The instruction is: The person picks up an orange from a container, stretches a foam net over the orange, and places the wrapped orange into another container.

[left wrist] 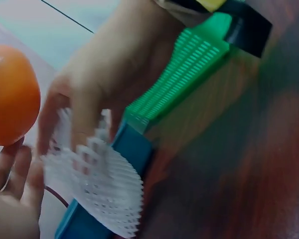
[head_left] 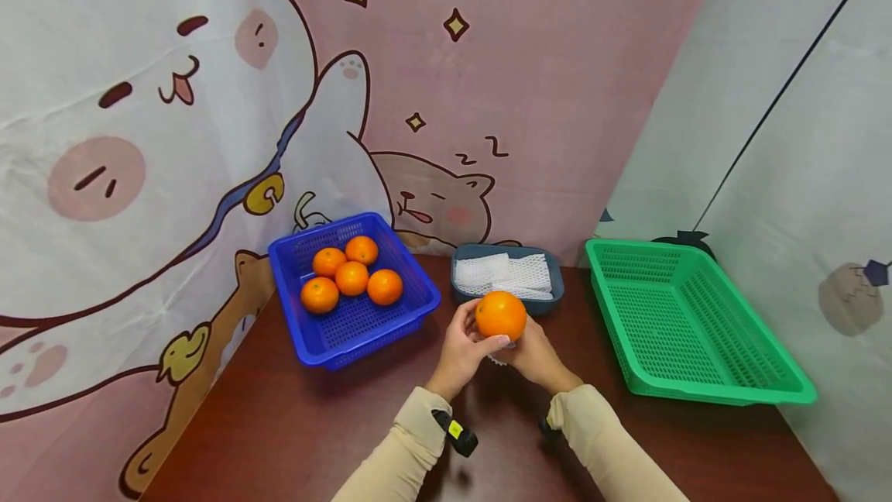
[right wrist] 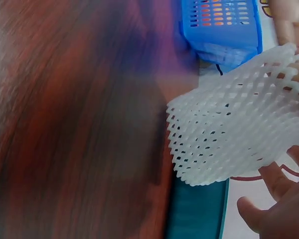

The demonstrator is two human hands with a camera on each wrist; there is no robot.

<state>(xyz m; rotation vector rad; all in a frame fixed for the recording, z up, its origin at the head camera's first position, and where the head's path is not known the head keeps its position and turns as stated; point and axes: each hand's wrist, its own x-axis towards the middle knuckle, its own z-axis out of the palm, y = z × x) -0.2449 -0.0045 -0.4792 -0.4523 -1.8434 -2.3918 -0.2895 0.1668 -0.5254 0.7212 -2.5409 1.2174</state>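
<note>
Pale sleeves (head_left: 400, 444) lead to the hands: the left hand (head_left: 463, 345) curls its fingers round an orange (head_left: 501, 314); the right hand (head_left: 538, 353) holds a white foam net (right wrist: 229, 124) at the orange's six o'clock. A blue basket (head_left: 365, 324) lies at nine o'clock, a green basket (head_left: 662, 316) at three.

Cream, lightly creased long sleeves (head_left: 400, 452) end above bare hands (head_left: 458, 351), with black wrist-worn devices (head_left: 464, 445) bearing yellow patches (head_left: 455, 429).

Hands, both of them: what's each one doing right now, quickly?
Left hand: holding a round orange fruit.
Right hand: holding a white foam mesh sleeve.
</note>
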